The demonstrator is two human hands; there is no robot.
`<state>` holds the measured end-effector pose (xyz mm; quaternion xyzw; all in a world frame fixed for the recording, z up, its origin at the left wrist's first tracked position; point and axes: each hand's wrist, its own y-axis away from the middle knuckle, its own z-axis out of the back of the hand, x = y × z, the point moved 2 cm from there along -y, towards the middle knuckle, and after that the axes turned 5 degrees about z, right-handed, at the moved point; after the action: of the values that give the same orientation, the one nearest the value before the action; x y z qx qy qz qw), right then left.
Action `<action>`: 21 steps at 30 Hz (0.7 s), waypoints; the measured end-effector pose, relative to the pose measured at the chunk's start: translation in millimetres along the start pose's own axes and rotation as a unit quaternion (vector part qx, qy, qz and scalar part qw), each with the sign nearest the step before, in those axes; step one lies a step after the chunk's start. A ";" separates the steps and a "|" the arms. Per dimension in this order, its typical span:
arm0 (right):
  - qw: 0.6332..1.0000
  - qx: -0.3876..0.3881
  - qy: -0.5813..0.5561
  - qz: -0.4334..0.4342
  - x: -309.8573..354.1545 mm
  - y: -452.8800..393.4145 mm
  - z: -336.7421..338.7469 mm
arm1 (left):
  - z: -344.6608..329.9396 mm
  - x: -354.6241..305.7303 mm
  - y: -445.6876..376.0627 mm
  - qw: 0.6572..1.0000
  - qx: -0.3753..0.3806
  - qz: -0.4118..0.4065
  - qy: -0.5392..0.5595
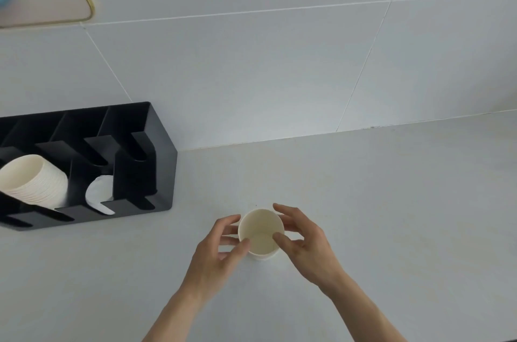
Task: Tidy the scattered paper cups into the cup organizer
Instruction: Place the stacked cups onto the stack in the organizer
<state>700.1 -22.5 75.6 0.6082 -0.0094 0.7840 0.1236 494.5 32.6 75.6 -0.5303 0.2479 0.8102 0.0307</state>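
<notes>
The pale grey countertop [363, 216] carries a black compartmented plastic cup organizer [156, 162], with a stack of white paper cups [33, 179] lying in one of its left slots. To the organizer's right, well apart, a single white paper cup [261, 232] stands upright. Squeezing its thin wall could crumple it or tip it. The left hand [221, 252] and right hand [305, 241] cup it loosely, fingertips touching the rim, not clamped.

A paper cup [260, 232] is set upright on the counter [391, 216], flanked by both hands. The cup organizer [156, 151] is placed far left against the wall [251, 62], stacked cups [33, 179] lodged inside.
</notes>
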 end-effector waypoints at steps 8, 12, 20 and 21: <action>0.993 -0.043 -0.039 -0.099 4.8 1.5 -10.1 | 6.2 -1.0 7.6 0.993 -0.015 0.056 0.102; 0.992 -0.042 -0.036 -0.118 18.9 -1.4 -25.4 | 22.6 1.5 13.6 0.990 -0.020 0.059 0.130; 0.994 -0.003 -0.047 -0.098 93.9 -17.7 -98.0 | 124.8 1.8 23.9 0.983 -0.053 0.046 0.170; 0.995 0.005 -0.044 -0.091 106.8 -21.6 -110.7 | 142.3 1.0 25.2 0.982 -0.060 0.042 0.176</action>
<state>574.7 36.2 146.0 0.6409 0.0444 0.7421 0.1911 366.0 72.1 128.8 -0.6545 0.2225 0.7182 -0.0795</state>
